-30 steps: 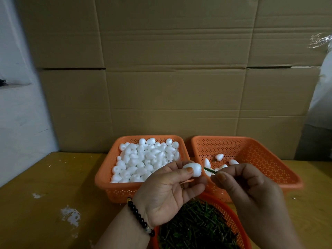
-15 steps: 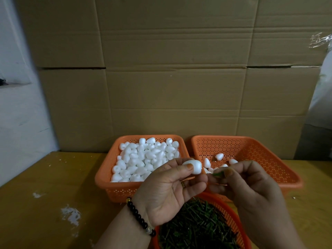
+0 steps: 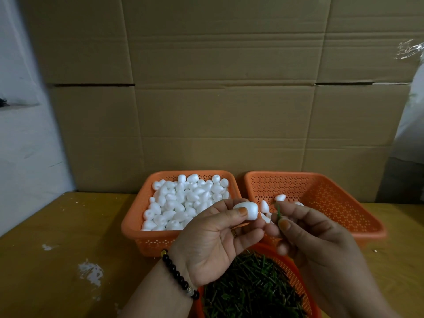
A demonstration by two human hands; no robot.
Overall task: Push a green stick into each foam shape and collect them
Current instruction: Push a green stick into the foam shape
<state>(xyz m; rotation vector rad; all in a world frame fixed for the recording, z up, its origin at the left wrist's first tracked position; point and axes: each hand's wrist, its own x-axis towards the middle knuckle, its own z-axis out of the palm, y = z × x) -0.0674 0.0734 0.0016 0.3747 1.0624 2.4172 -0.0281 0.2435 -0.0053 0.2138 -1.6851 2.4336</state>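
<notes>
My left hand (image 3: 215, 244) pinches a white foam shape (image 3: 246, 210) between thumb and fingertips, in front of the baskets. My right hand (image 3: 314, 237) pinches a short green stick (image 3: 279, 212) that points upward, a little to the right of the foam and apart from it. The left orange basket (image 3: 134, 222) is full of white foam shapes (image 3: 183, 200). The right orange basket (image 3: 344, 203) holds a few foam shapes (image 3: 280, 197), partly hidden behind my fingers. A round orange basket (image 3: 296, 274) below my hands is filled with green sticks (image 3: 250, 288).
The baskets sit on a yellowish wooden table (image 3: 68, 237) with white paint marks at the left. A wall of cardboard boxes (image 3: 218, 99) stands directly behind the baskets. A white wall (image 3: 20, 134) is at the left.
The green stick was pointing sideways at the foam shape a second ago; my right hand has turned it upright and drawn slightly away. My left hand has kept the foam shape almost still.
</notes>
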